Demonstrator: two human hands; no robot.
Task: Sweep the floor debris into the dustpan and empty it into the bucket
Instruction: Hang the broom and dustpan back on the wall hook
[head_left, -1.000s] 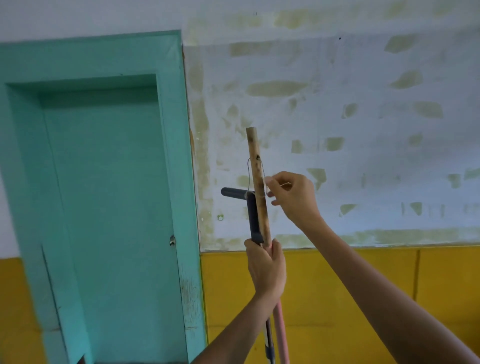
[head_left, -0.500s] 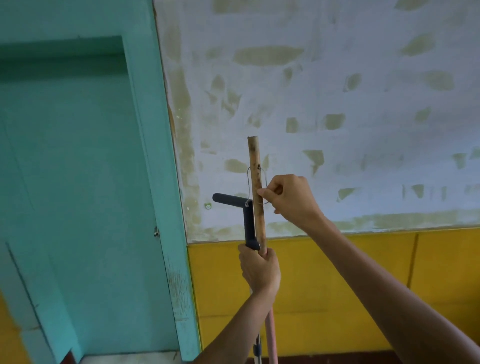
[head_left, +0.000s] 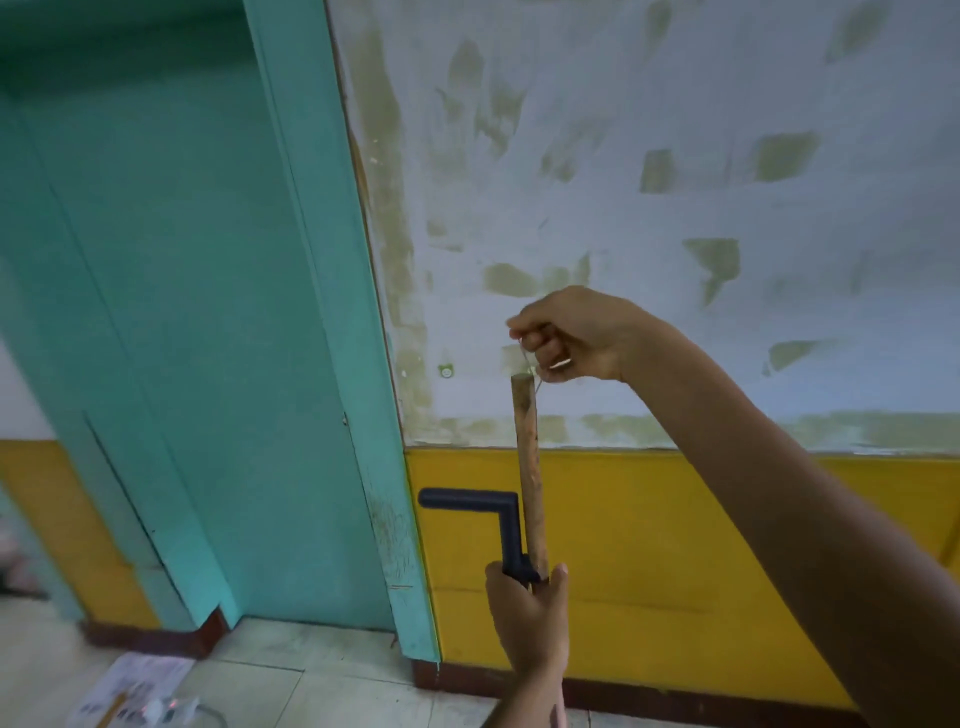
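Note:
My left hand (head_left: 527, 618) grips two upright handles together: a wooden broom handle (head_left: 529, 467) and a black dustpan handle (head_left: 511, 535) with a bent grip pointing left. My right hand (head_left: 576, 335) is above the broom handle's top end and pinches a thin wire loop (head_left: 532, 364) tied there. The broom head, the dustpan itself and the bucket are out of view below.
A wall, white above and yellow below, stands straight ahead (head_left: 675, 519). A small hook or nail (head_left: 445, 371) sits on the white part. A teal door with its frame (head_left: 208, 364) is to the left. Papers and a cable (head_left: 135, 691) lie on the tiled floor.
The view has tipped down and the floor now shows. My right hand has risen from beside the broom handle to above its top, pulling the wire loop up.

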